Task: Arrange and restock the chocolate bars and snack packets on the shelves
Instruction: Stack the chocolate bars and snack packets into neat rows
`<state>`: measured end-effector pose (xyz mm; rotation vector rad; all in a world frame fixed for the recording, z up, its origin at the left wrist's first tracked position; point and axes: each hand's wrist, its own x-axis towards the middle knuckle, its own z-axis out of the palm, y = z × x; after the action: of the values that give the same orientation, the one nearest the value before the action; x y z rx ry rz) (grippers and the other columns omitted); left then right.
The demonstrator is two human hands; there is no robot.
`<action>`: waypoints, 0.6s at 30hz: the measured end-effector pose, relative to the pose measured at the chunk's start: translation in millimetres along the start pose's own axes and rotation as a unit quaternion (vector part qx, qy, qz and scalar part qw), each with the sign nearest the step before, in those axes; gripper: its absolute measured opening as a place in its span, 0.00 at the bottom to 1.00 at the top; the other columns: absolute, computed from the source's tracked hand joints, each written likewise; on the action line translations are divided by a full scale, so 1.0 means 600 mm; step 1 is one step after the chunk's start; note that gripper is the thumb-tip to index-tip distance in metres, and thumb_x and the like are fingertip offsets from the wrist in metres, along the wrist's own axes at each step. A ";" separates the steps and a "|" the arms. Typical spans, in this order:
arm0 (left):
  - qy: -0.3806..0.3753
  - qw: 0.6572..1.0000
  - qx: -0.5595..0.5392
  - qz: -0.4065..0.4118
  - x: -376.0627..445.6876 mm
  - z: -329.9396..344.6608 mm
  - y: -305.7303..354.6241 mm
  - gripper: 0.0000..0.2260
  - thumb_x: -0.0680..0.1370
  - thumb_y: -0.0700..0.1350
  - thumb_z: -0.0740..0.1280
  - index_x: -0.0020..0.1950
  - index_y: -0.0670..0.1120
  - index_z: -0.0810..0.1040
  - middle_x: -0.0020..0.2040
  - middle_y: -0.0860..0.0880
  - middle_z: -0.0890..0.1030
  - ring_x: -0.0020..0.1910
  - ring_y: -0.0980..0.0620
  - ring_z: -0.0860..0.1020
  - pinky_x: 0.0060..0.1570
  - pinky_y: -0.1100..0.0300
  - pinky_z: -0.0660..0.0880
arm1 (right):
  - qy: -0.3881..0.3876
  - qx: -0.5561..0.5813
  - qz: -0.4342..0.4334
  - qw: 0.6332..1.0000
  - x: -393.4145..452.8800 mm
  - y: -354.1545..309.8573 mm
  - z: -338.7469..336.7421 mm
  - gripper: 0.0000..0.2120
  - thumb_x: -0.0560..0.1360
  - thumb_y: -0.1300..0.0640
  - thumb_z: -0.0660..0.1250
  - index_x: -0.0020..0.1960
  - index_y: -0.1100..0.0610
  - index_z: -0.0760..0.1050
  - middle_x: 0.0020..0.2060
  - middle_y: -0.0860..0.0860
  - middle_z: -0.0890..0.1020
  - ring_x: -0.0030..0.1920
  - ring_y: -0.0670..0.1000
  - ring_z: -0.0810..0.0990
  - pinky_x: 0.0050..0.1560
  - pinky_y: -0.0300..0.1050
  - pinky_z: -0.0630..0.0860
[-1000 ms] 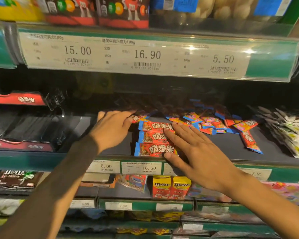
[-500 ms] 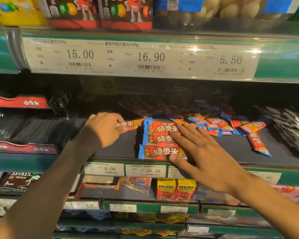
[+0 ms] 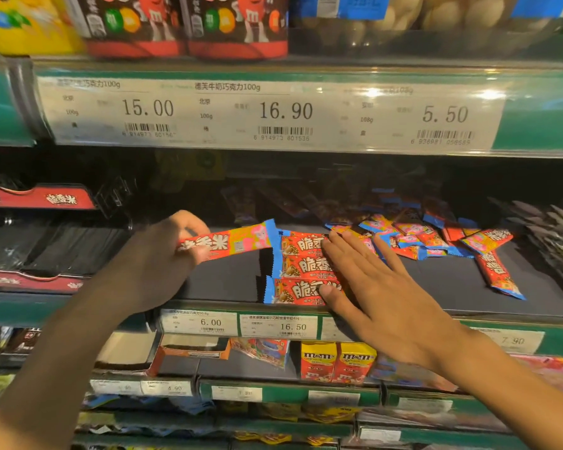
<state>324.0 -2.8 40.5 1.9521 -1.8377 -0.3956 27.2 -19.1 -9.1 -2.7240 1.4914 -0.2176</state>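
My left hand [image 3: 163, 254] pinches one end of a red chocolate bar [image 3: 231, 243] with blue ends, held just above the dark shelf [image 3: 228, 280]. My right hand [image 3: 381, 297] lies flat with straight fingers on the right part of a short stack of the same red bars [image 3: 301, 264] near the shelf's front edge. A loose pile of red and pink bars [image 3: 420, 238] is scattered behind and to the right, with one bar [image 3: 498, 276] lying apart at an angle.
A dark display tray [image 3: 30, 241] with red trim stands at the left. Grey-green packets [image 3: 556, 235] are stacked at the far right. A price rail [image 3: 273, 326] runs along the shelf front. Yellow candy boxes [image 3: 337, 362] sit on the shelf below, candy bags [image 3: 189, 24] above.
My left hand has lifted a red bar off the back of the stack and drawn it left and toward me. My right hand has stayed flat on the stack.
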 end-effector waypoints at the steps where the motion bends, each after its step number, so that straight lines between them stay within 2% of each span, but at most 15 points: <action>1: -0.021 0.999 -0.022 0.011 -0.002 0.003 0.007 0.06 0.81 0.46 0.65 0.54 0.56 0.72 0.45 0.52 0.78 0.38 0.56 0.74 0.36 0.58 0.65 | -0.002 0.012 -0.002 1.000 0.001 0.003 -0.001 0.33 0.80 0.34 0.37 0.81 0.46 0.39 0.79 0.42 0.41 0.76 0.38 0.32 0.76 0.48 0.31; 4: -0.053 0.998 -0.031 0.021 -0.004 0.018 0.011 0.05 0.80 0.45 0.65 0.51 0.55 0.73 0.41 0.54 0.79 0.35 0.57 0.74 0.35 0.59 0.64 | -0.010 0.020 -0.005 1.000 0.004 0.008 -0.007 0.34 0.79 0.33 0.36 0.81 0.46 0.41 0.79 0.41 0.43 0.76 0.37 0.34 0.77 0.47 0.32; 6: -0.058 0.998 -0.027 0.011 -0.007 0.020 0.009 0.05 0.80 0.44 0.65 0.50 0.55 0.73 0.37 0.55 0.77 0.33 0.57 0.73 0.34 0.60 0.64 | -0.007 0.010 -0.002 1.000 0.007 0.008 -0.013 0.34 0.78 0.33 0.37 0.81 0.45 0.45 0.80 0.42 0.46 0.78 0.40 0.37 0.77 0.49 0.33; 9: -0.063 0.998 -0.003 -0.014 -0.014 0.013 0.001 0.08 0.81 0.42 0.63 0.52 0.55 0.72 0.37 0.55 0.76 0.33 0.57 0.74 0.35 0.61 0.66 | 0.047 0.004 0.006 0.999 0.020 -0.009 -0.025 0.31 0.79 0.38 0.43 0.79 0.48 0.54 0.79 0.47 0.57 0.79 0.47 0.49 0.78 0.55 0.39; 12: -0.063 0.997 0.047 -0.013 -0.019 0.006 -0.014 0.09 0.81 0.43 0.62 0.50 0.59 0.70 0.45 0.56 0.76 0.42 0.60 0.74 0.44 0.60 0.67 | 0.077 0.031 -0.033 0.996 0.047 -0.046 -0.034 0.29 0.79 0.41 0.47 0.78 0.49 0.58 0.77 0.50 0.61 0.78 0.50 0.55 0.79 0.56 0.44; 15: -0.064 0.995 0.071 -0.007 -0.019 0.008 -0.024 0.10 0.81 0.44 0.63 0.52 0.61 0.71 0.51 0.55 0.75 0.47 0.58 0.73 0.50 0.59 0.68 | 0.020 0.026 -0.079 0.996 0.082 -0.074 -0.030 0.29 0.81 0.37 0.46 0.80 0.45 0.53 0.80 0.50 0.55 0.80 0.51 0.48 0.78 0.56 0.40; 17: -0.058 0.992 0.109 0.014 -0.017 0.018 -0.032 0.11 0.81 0.46 0.63 0.56 0.63 0.74 0.58 0.54 0.74 0.58 0.53 0.72 0.61 0.54 0.68 | -0.026 0.008 -0.086 0.996 0.099 -0.078 -0.022 0.31 0.80 0.33 0.44 0.80 0.43 0.52 0.80 0.50 0.51 0.80 0.51 0.45 0.78 0.57 0.40; 18: -0.057 0.991 0.121 0.026 -0.018 0.023 -0.034 0.13 0.82 0.46 0.62 0.60 0.64 0.75 0.62 0.54 0.72 0.64 0.51 0.69 0.67 0.52 0.64 | -0.039 -0.002 -0.087 0.995 0.103 -0.077 -0.019 0.31 0.80 0.32 0.43 0.79 0.42 0.55 0.80 0.50 0.52 0.80 0.51 0.45 0.78 0.57 0.41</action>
<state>334.2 7.1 17.3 2.0707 -2.0903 -0.2823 96.9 -45.6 12.9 -2.8301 1.2381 -0.1110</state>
